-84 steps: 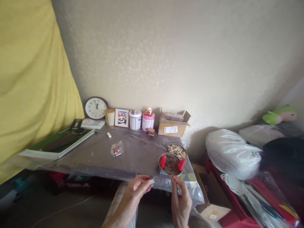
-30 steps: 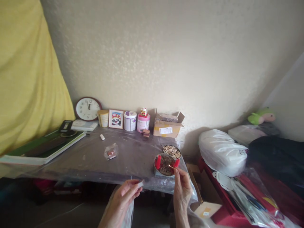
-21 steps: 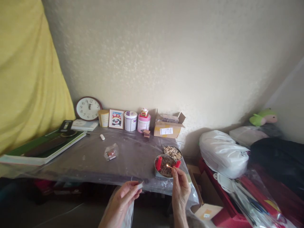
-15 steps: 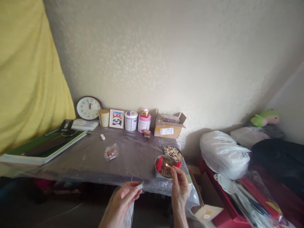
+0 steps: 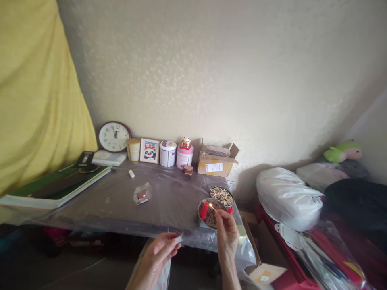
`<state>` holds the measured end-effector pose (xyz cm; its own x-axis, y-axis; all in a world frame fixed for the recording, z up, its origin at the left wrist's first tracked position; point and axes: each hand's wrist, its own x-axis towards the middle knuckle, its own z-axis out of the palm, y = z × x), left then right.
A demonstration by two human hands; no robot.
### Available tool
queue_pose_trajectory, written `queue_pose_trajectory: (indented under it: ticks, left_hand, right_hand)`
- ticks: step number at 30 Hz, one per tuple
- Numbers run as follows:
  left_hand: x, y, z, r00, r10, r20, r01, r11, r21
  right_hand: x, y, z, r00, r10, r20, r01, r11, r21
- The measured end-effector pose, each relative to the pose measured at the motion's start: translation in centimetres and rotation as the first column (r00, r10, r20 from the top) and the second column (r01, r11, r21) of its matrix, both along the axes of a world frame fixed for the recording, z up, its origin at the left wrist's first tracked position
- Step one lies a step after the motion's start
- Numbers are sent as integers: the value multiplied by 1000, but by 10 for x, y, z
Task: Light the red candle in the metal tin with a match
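Observation:
My right hand (image 5: 227, 237) pinches a burning match (image 5: 212, 207) by its end, its small flame just right of the top of a red candle (image 5: 204, 210). That candle stands in a round tin (image 5: 200, 222) of brown grains at the table's right front corner. A second red candle (image 5: 230, 210) stands at the tin's right side, partly hidden behind my fingers. Below the table's front edge, my left hand (image 5: 155, 253) is closed on a small pale box (image 5: 179, 239), probably a matchbox. Behind the tin is a round dish of many matchsticks (image 5: 221, 195).
On the plastic-covered table (image 5: 169, 197) lie a small plastic bag (image 5: 142, 194) and a white eraser-like piece (image 5: 131, 174). Along the wall stand a clock (image 5: 113, 137), a panda picture (image 5: 149, 151), canisters (image 5: 167, 154) and an open carton (image 5: 216, 166). Bags (image 5: 288, 197) fill the right side.
My right hand has brought the burning match slightly left and up, closer to the top of the left red candle. My left hand stays nearly still with the small box.

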<state>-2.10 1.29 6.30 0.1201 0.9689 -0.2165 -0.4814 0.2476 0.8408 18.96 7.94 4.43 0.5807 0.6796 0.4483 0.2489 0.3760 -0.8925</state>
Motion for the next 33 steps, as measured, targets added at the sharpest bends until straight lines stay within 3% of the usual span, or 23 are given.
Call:
queue_pose_trajectory:
  ticks: [21, 33]
  left_hand:
    - [0, 3, 2, 1000, 24, -10, -24, 999, -49]
    - [0, 4, 2, 999, 34, -20, -35, 998, -55]
  right_hand:
    - [4, 24, -1, 995, 10, 100, -7, 1000, -23]
    - [1, 24, 1, 996, 26, 89, -24, 999, -27]
